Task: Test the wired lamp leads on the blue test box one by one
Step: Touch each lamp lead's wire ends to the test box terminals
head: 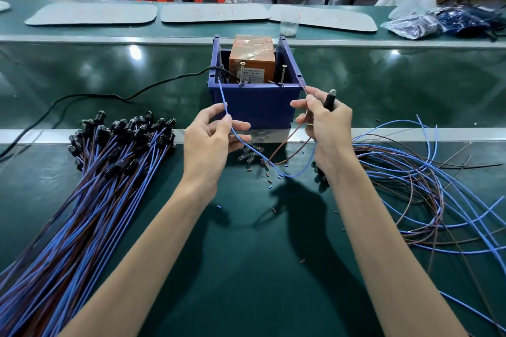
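The left hand (210, 134) pinches a blue wire (223, 101) between thumb and forefinger. The wire's end rises to the left rim of the blue box (257, 107), just short of the left one of two upright screws (242, 74). The right hand (325, 123) pinches a brown wire (290, 142) near the box's right front corner — a black lamp holder (329, 101) sits in the same grip. A bundle of leads (109, 167) lies left on the green tabletop (246, 268), with loose wires (410, 172) on the right.
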